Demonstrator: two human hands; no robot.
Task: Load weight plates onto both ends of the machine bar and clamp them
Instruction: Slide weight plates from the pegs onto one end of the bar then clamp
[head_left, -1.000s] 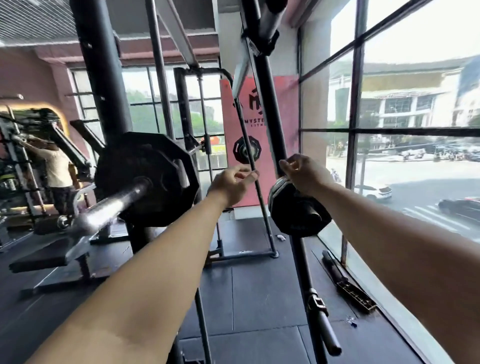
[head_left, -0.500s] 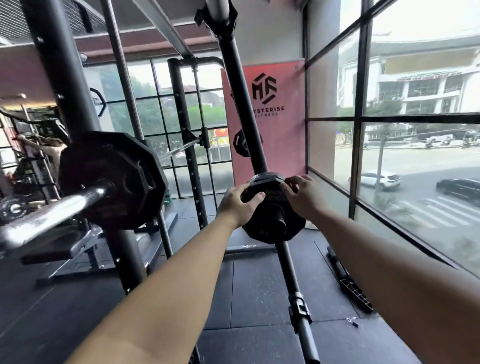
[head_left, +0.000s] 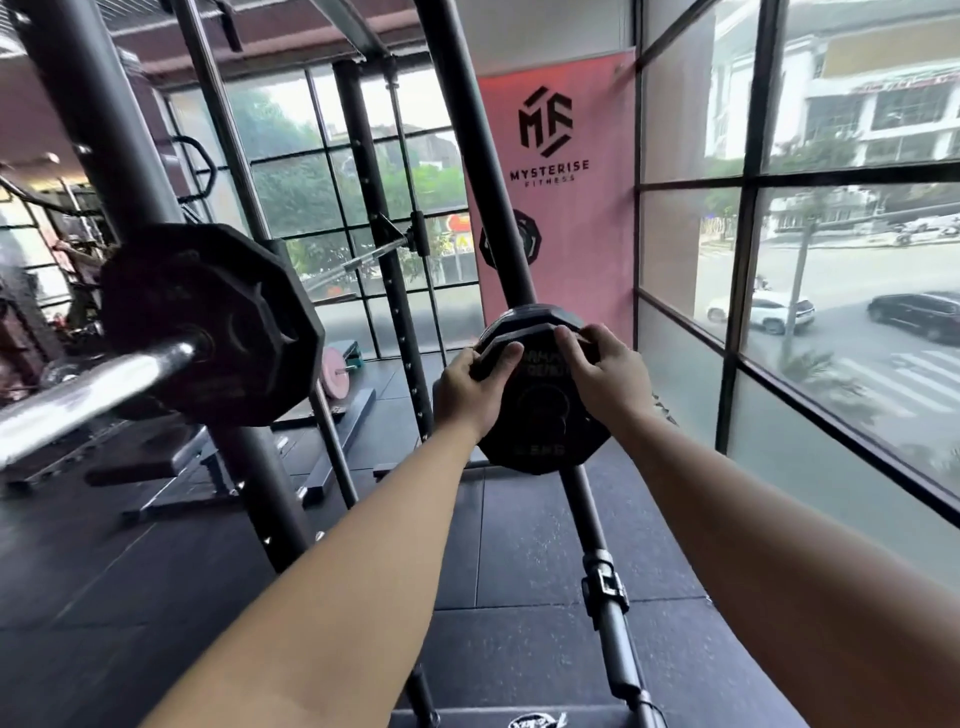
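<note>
A small black weight plate hangs on a peg of the slanted black rack post, with another plate behind it. My left hand grips the front plate's upper left edge, thumb on its face. My right hand grips its upper right edge, fingers curled over the rim. At the left, the chrome machine bar points toward me, carrying a large black plate on its sleeve. No clamp shows on that end.
A thick rack upright stands behind the loaded bar. Glass windows close off the right side. Another plate hangs higher on the post. A bench and a pink plate sit on the black rubber floor.
Both hands went from reaching in the air to taking hold of the small plate's top edges. The view has moved closer and turned toward the rack post.
</note>
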